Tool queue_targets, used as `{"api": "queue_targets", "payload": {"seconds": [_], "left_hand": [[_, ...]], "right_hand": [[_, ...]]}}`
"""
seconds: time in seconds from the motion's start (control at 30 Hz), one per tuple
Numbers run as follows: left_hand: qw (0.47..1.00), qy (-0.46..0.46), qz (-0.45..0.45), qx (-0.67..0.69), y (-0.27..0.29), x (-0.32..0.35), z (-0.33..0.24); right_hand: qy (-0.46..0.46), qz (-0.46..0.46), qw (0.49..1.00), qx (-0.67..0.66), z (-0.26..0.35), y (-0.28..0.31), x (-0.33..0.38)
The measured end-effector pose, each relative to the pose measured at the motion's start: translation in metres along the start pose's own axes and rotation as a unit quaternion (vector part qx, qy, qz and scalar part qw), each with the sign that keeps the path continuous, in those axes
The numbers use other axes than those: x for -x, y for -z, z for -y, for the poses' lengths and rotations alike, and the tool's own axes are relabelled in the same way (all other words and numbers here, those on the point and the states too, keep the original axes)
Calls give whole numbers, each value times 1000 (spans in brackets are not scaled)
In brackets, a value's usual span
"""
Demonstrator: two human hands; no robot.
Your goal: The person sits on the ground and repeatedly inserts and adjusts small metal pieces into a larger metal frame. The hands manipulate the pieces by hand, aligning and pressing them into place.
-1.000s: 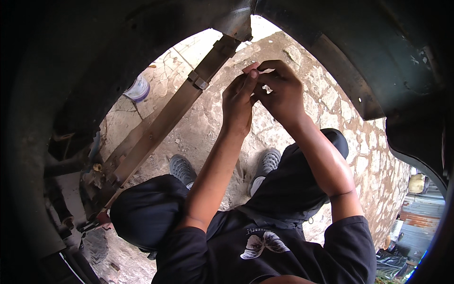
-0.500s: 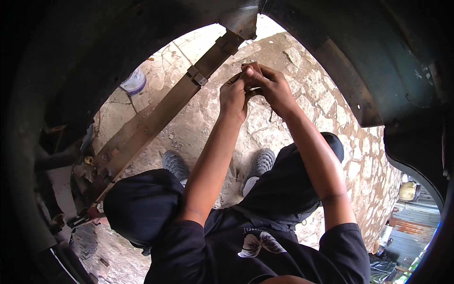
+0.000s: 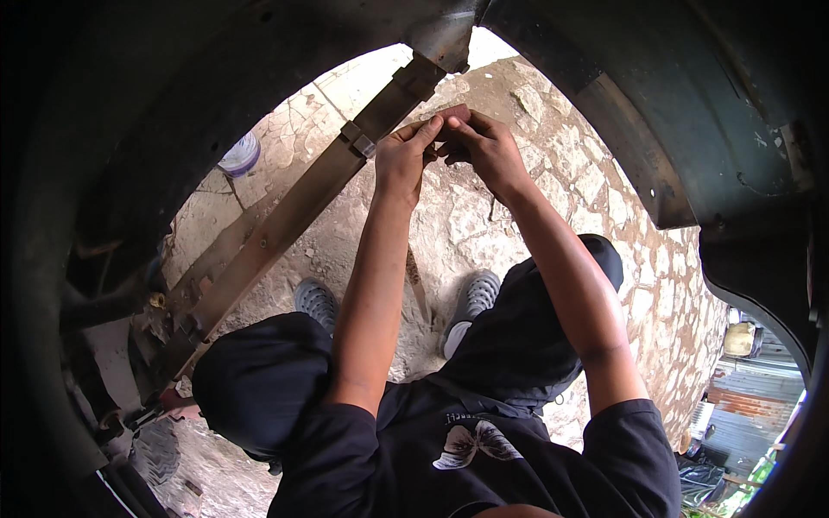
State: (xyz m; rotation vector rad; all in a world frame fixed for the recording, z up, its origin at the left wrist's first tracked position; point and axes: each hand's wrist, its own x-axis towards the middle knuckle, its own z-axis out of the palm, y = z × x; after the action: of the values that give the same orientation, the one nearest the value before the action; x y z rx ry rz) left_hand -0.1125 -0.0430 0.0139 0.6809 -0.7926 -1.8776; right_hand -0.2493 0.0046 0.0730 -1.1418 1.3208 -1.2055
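Out in front of me, both hands meet at a small, flat reddish-brown piece [image 3: 454,112] that looks like folded sandpaper. My left hand [image 3: 402,162] pinches its left side between thumb and fingers. On the other side, my right hand [image 3: 490,154] grips it with the thumb on top and the fingers curled beneath. Most of the piece is hidden by the fingers. Just left of my left hand, a long brown leaf spring [image 3: 289,216] with metal clips runs diagonally; the hand is close to it, and whether they touch I cannot tell.
Dark vehicle panels [image 3: 734,155] arch around and above me. A white and purple bucket [image 3: 242,155] stands beyond the leaf spring. My grey shoes [image 3: 477,295] rest on uneven stone paving [image 3: 596,186]. Rusty corrugated sheets [image 3: 749,406] show at the lower right.
My left hand has moved left and slightly up, away from its overlap with my right hand. The reddish-brown piece now shows flatter between the two thumbs.
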Motion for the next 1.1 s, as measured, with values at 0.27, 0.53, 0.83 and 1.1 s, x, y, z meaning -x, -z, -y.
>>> {"api": "queue_targets", "payload": {"seconds": [0.27, 0.53, 0.83, 1.1], "left_hand": [[990, -19, -106, -90, 4, 2, -4], [890, -157, -222, -367, 30, -11, -16], [694, -288, -213, -624, 57, -27, -17], [702, -283, -150, -636, 79, -30, -7]], "right_hand": [[-79, 7, 991, -110, -20, 3, -21], [-56, -124, 991, 20, -53, 5, -53], [17, -172, 985, 10, -58, -15, -90], [-87, -223, 970, -48, -60, -28, -100]]}}
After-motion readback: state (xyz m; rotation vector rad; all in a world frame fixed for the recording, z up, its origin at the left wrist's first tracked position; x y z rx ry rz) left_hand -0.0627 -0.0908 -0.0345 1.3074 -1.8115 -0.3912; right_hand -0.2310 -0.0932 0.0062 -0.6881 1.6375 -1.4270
